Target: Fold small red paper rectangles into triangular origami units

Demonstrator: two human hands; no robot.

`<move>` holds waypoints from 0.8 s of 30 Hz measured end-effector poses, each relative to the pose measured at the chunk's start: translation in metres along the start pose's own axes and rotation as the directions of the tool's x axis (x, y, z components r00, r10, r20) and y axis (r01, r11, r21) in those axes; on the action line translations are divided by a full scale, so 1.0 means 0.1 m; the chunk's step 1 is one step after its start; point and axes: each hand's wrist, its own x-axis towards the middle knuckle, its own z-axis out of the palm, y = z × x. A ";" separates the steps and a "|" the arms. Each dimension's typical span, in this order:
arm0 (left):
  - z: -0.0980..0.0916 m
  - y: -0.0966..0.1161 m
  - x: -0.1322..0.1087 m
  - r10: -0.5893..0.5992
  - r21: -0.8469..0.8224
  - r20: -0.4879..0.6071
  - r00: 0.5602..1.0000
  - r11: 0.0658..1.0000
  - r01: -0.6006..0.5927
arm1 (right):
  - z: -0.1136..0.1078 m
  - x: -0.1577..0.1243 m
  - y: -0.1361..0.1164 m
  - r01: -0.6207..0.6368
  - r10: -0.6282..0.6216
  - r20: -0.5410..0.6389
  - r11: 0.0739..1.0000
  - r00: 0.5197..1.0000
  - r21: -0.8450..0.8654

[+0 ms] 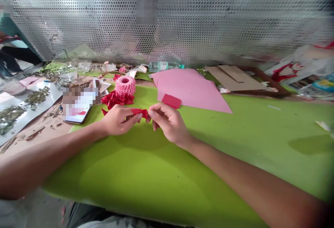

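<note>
My left hand [118,120] is closed on a small folded piece of red paper [142,112], its thumb below and fingers behind. At the right end of that piece, my right hand [168,122] pinches with thumb and forefinger; the fingertips partly hide the end. Just beyond my left hand lies a pile of pointed, folded red paper pieces [114,98]. A round pink ring of interlocked folded paper [125,86] stands on or behind the pile. Past my right hand, a red paper rectangle [171,101] lies at the edge of a large pink sheet [188,88].
A phone [82,108] leans at the left, near dried plants on white paper [52,97]. A plastic bottle [165,66] lies by the perforated metal panel [182,19]. Cardboard [235,78] and plastic bags [300,68] are at the back right of the green table [135,175].
</note>
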 end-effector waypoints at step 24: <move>-0.01 0.01 0.01 0.026 0.016 -0.018 1.000 1.000 -0.025 | -0.01 0.04 0.10 -0.117 0.102 0.099 0.979 0.990 0.167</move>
